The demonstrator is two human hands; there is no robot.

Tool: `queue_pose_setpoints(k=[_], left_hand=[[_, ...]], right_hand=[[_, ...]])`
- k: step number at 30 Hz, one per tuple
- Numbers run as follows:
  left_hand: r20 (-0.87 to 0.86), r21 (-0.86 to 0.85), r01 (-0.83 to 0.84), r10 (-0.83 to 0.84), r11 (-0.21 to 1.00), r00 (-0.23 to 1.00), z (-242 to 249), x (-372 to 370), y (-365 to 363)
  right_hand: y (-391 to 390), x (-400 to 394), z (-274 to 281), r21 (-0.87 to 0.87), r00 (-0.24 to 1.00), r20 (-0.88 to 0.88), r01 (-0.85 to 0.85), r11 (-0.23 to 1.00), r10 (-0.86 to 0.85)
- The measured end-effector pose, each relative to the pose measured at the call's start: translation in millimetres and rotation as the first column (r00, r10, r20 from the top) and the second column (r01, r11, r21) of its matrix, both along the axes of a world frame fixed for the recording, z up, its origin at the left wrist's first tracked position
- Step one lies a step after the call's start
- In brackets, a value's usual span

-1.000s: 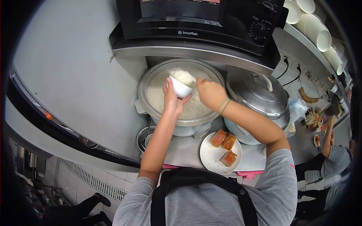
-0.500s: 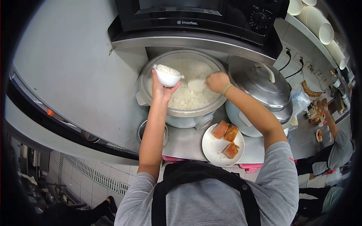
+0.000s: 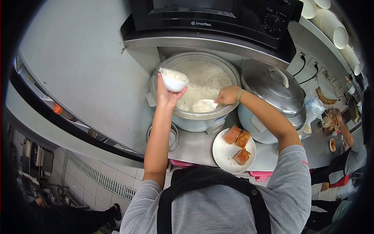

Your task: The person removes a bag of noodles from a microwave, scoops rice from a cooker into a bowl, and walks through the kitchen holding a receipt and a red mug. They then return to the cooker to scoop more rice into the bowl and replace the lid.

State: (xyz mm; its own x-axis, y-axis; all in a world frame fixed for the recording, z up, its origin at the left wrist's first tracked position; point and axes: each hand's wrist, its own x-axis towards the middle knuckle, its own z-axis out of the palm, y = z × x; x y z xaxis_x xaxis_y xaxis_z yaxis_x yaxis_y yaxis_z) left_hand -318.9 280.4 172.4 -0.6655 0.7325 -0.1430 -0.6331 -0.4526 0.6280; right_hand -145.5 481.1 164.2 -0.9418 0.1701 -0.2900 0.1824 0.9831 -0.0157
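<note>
My left hand (image 3: pixel 167 94) holds a small white bowl (image 3: pixel 174 84) heaped with rice, tilted a little, over the left part of a large rice cooker (image 3: pixel 218 59). Cooked rice (image 3: pixel 210 76) fills much of the pot. Closed around the handle of a white rice paddle (image 3: pixel 211 103) is my right hand (image 3: pixel 229 96), at the pot's right front side. White rice lies on the paddle's blade, low over the rice near the front rim. In front of the cookers, a white plate (image 3: pixel 220 158) bears three browned pieces of food (image 3: pixel 242 138).
A second cooker with a metal lid (image 3: pixel 269 87) stands close on the right. The black microwave (image 3: pixel 202 23) sits on a shelf above the pot. A round metal container (image 3: pixel 172 137) is at front left. Another person's arm (image 3: pixel 344 126) shows far right.
The paddle and my right hand have moved toward the pot's front rim, and rice now shows on the blade. The bowl stays over the pot's left part. The view has shifted slightly.
</note>
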Motion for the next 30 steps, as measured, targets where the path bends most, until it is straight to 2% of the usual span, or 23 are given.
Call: queue_pose_setpoints(k=[2, 3, 5, 6, 8, 10, 11, 12, 13, 14, 15, 18, 20, 24, 26, 27, 29, 30], left_hand=[[-0.022, -0.036, 0.019, -0.019, 0.999, 1.000, 2, 0, -5], [-0.027, -0.033, 0.013, -0.014, 0.999, 1.000, 1, -2, -7], [-0.053, -0.063, 0.093, -0.096, 0.994, 0.994, 0, -4, -9], [-0.057, -0.062, 0.091, -0.094, 0.994, 0.994, 1, -2, -9], [-0.020, -0.095, 0.129, -0.131, 0.987, 0.991, 2, 3, -4], [-0.028, -0.098, 0.137, -0.141, 0.986, 0.990, 0, 9, 4], [-0.035, -0.101, 0.143, -0.148, 0.984, 0.988, -2, 12, 8], [-0.037, -0.101, 0.151, -0.155, 0.983, 0.987, -4, 13, 14], [-0.028, -0.089, 0.150, -0.153, 0.985, 0.988, -6, 15, 20], [-0.018, -0.078, 0.150, -0.152, 0.986, 0.988, -8, 16, 26], [-0.020, -0.076, 0.159, -0.161, 0.984, 0.987, -9, 17, 31], [0.040, -0.047, 0.126, -0.124, 0.991, 0.991, -7, 18, 43], [0.111, -0.045, 0.082, -0.077, 0.996, 0.991, -3, 17, 45], [0.123, -0.028, 0.090, -0.086, 0.996, 0.989, -2, 17, 45], [0.174, 0.031, 0.086, -0.090, 0.996, 0.981, -1, 19, 42], [0.169, 0.031, 0.089, -0.093, 0.996, 0.981, 1, 20, 42], [0.131, 0.088, 0.073, -0.085, 0.993, 0.988, 4, 24, 44], [0.132, 0.090, 0.074, -0.086, 0.993, 0.988, 4, 26, 45]], right_hand=[[23, -2, -5, -0.262, 1.000, 0.028, -0.002, 0.965, 0.009], [33, -2, 0, -0.258, 1.000, 0.023, -0.008, 0.966, 0.015], [50, -4, 12, -0.467, 0.955, 0.192, 0.292, 0.835, -0.226], [48, -1, 29, -0.513, 0.956, 0.145, 0.292, 0.807, -0.254], [46, -3, 64, -0.481, 0.942, 0.111, 0.329, 0.813, -0.316], [43, -6, 70, -0.449, 0.921, 0.076, 0.373, 0.812, -0.381], [41, -10, 63, -0.360, 0.925, -0.224, 0.214, 0.908, -0.307], [34, -12, 63, -0.216, 0.849, -0.496, 0.080, 0.973, -0.180], [24, -12, 59, -0.214, 0.847, -0.498, 0.088, 0.973, -0.186], [-1, -9, 56, 0.006, 0.787, -0.607, 0.141, 0.990, -0.108], [-25, -6, 51, 0.219, 0.727, -0.687, 0.212, 0.952, -0.003], [-74, -4, 31, 0.202, 0.734, -0.671, 0.319, 0.926, -0.106], [-91, 2, 20, 0.214, 0.688, -0.724, 0.292, 0.932, -0.049], [-82, 16, 17, 0.193, 0.653, -0.758, 0.227, 0.954, -0.002], [-71, 22, 29, 0.067, 0.582, -0.810, 0.200, 0.978, -0.063], [-70, 24, 33, 0.067, 0.579, -0.813, 0.203, 0.977, -0.064], [-67, 27, 40, -0.160, 0.453, -0.842, 0.308, 0.938, -0.292], [-67, 27, 41, -0.284, 0.436, -0.808, 0.300, 0.911, -0.396]])
